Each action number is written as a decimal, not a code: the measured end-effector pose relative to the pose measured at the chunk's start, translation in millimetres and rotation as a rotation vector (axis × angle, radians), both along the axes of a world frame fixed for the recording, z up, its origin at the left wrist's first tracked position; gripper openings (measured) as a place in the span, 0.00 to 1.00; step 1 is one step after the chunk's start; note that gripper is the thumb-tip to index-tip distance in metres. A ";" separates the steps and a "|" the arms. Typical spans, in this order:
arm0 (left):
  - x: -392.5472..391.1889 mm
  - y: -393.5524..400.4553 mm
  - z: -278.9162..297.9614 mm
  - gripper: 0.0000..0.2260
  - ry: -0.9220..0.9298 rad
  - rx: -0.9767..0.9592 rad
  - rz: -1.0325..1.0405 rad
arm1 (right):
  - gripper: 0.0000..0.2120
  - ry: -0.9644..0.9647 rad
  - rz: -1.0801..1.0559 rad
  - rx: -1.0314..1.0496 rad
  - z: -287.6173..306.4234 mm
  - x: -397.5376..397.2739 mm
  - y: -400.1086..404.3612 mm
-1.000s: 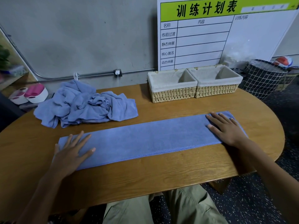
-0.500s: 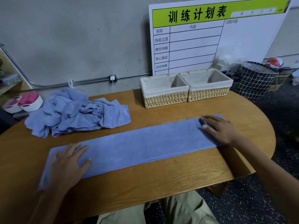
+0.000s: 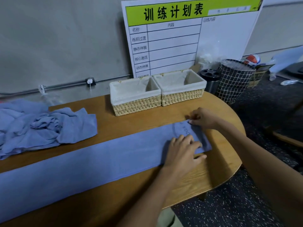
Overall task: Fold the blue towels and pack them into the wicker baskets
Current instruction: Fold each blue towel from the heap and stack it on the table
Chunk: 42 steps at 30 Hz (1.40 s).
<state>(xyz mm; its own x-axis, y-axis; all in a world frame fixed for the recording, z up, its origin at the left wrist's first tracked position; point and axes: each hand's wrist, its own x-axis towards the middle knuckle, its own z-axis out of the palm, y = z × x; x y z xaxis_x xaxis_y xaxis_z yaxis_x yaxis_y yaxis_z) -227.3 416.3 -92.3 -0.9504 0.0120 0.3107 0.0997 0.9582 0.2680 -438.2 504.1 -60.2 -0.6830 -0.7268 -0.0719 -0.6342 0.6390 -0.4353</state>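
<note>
A long blue towel (image 3: 91, 163), already folded into a narrow strip, is laid across the wooden table (image 3: 188, 182) from the near left to the right end. Both hands are gathered at its right end. The far corner of that end is pinched by the right hand (image 3: 204, 119), its fingers curled on the cloth edge. The left hand (image 3: 181, 151) is laid on top of the strip just near of it, fingers bent over the cloth; whether the cloth is gripped or only pressed cannot be told. The step in hand is judged to be the start of a crosswise fold or roll of the strip from its right end. For the next move, the end would need to be lifted evenly at both corners and carried leftward, with the edges kept aligned. A heap of unfolded blue towels (image 3: 45, 126) is left at the far left. Two lined wicker baskets (image 3: 157, 94), side by side at the far edge, are seen with nothing inside.
</note>
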 end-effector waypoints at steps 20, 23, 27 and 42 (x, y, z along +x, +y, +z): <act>-47.2 8.7 32.5 0.05 -0.052 -0.042 -0.097 | 0.05 -0.499 -0.024 -0.371 9.1 -9.0 2.2; -42.9 -1.2 27.2 0.08 0.009 0.210 0.050 | 0.05 -0.583 -0.036 -0.426 10.5 -7.9 3.5; -30.7 -13.9 25.3 0.11 0.054 0.577 0.143 | 0.06 -0.725 -0.066 -0.526 13.3 -1.2 -2.2; 15.1 -48.7 29.2 0.07 0.004 1.249 0.313 | 0.12 -1.123 0.015 -0.681 17.6 16.6 -25.0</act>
<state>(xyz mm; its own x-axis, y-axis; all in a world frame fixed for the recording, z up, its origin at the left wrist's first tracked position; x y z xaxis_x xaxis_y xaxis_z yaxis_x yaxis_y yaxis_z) -212.2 367.5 -63.1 -0.8592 -0.5094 -0.0474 -0.0795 0.0414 0.9960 -421.5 479.1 -42.7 -0.4829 -0.8501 -0.2100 0.2775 0.0788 -0.9575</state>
